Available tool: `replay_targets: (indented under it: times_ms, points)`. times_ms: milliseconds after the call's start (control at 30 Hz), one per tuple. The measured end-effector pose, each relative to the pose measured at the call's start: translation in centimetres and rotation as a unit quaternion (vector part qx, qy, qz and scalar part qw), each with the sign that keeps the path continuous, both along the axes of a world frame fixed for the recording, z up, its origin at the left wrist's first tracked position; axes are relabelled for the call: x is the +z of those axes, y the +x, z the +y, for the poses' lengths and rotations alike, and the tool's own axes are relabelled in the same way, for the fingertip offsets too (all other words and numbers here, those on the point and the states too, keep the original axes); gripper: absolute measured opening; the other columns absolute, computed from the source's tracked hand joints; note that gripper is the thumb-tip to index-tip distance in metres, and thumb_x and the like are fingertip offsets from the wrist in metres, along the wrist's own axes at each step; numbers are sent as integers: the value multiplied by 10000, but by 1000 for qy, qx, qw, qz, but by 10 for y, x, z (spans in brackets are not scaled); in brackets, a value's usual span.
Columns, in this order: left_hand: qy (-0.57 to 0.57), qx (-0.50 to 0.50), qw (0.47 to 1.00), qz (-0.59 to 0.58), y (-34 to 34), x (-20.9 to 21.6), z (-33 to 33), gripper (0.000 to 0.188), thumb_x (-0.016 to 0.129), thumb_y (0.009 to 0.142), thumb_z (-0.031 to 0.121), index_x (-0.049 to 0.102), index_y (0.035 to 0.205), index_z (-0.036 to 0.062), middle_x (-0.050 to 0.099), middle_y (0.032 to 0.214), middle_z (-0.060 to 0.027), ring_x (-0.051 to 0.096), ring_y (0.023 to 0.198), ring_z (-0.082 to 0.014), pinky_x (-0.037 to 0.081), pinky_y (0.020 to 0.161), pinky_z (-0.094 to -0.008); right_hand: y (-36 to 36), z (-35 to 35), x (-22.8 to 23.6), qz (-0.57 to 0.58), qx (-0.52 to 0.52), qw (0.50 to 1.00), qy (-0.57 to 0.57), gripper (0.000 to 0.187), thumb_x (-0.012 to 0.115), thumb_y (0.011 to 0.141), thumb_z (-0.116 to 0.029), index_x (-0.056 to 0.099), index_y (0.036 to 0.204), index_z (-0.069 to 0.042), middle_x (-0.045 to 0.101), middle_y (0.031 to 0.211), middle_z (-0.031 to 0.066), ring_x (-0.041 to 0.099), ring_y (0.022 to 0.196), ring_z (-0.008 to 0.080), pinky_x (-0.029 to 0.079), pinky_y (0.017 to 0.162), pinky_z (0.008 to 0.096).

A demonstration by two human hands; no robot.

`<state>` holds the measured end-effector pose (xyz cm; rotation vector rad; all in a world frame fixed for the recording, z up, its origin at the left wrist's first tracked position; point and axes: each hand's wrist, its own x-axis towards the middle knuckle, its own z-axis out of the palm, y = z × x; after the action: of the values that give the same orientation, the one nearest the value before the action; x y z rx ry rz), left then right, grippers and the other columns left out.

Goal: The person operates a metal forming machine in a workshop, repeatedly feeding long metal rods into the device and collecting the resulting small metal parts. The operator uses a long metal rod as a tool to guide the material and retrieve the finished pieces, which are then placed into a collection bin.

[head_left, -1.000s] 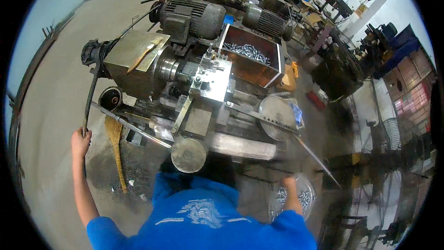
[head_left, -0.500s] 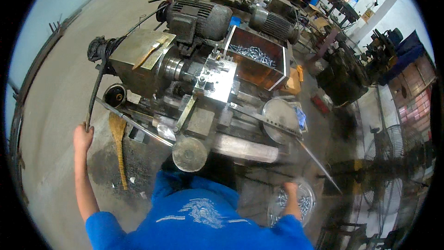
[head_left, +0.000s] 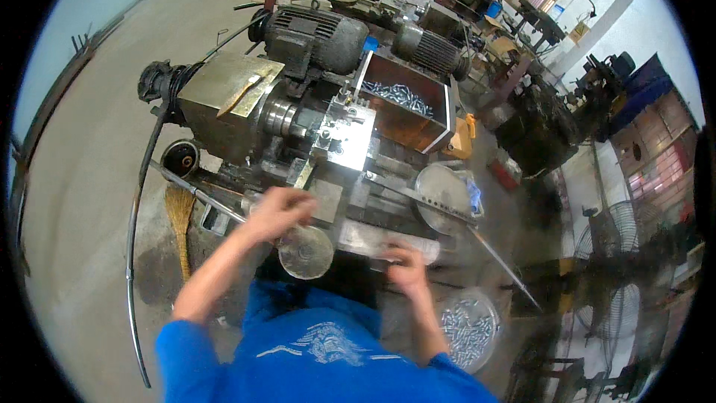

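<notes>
My left hand (head_left: 280, 213) is above the round metal disc (head_left: 306, 252) at the front of a lathe-like machine, near its flat grey block (head_left: 326, 201). Its fingers are curled and smeared by motion, so its grip cannot be told. My right hand (head_left: 406, 267) is at the right end of a pale grey bar-shaped cover (head_left: 365, 239), fingers drawn together in a pinch. What it may hold is too small to make out. Beyond my hands stand the bright tool block (head_left: 347, 134) and the spindle chuck (head_left: 282, 118).
A round tub of small shiny metal parts (head_left: 470, 328) stands low at right. More parts lie in a rusty metal box (head_left: 403, 116) behind the tool block. A long lever (head_left: 135, 246) hangs at left beside a straw broom (head_left: 180, 216). A thin rod (head_left: 507, 269) juts out right.
My left hand has let go of the long lever and moved right to the machine's front; the lever now hangs lower. My right hand has risen from the tub toward the grey cover.
</notes>
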<state>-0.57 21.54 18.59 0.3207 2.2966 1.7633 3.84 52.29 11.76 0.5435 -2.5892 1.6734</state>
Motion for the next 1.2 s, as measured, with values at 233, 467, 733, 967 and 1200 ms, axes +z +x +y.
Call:
replay_targets:
  times_ms: [233, 467, 733, 967, 1200]
  points:
    - [260, -91, 951, -140, 13, -17, 38, 365, 533, 847, 328, 608, 857, -28, 597, 672, -77, 570, 629, -131, 452, 607, -255, -25, -95, 69, 199, 92, 976, -4, 351, 561, 513, -120, 629, 848, -40, 552, 1033, 162, 524, 931, 316, 420, 812, 377]
    - [85, 13, 995, -48, 13, -12, 13, 242, 658, 765, 221, 627, 731, -17, 579, 583, -37, 529, 520, -82, 411, 480, -218, -24, -115, 76, 261, 146, 948, 112, 359, 582, 525, -98, 591, 872, -5, 534, 1003, 171, 512, 882, 335, 445, 746, 390]
    - [-59, -36, 998, 12, 5, 19, -25, 239, 655, 751, 228, 638, 790, -7, 614, 654, -69, 559, 603, -102, 444, 548, -251, -58, -133, 108, 229, 292, 910, 183, 310, 607, 526, -145, 619, 808, -16, 559, 981, 156, 509, 847, 312, 441, 724, 386]
    - [-192, 261, 944, 56, 47, 53, -165, 201, 567, 781, 108, 582, 896, -56, 601, 684, -88, 580, 622, -140, 471, 599, -281, -139, -169, 127, 334, 201, 869, 303, 254, 575, 543, -201, 659, 734, -57, 578, 976, 160, 518, 901, 309, 445, 789, 380]
    - [-402, 410, 818, -21, 167, 7, -263, 184, 547, 757, 52, 589, 928, -1, 553, 616, -132, 556, 565, -214, 439, 564, -328, -210, -206, 99, 102, 101, 880, 453, 229, 600, 534, -191, 662, 698, -43, 619, 775, 176, 586, 812, 332, 471, 772, 371]
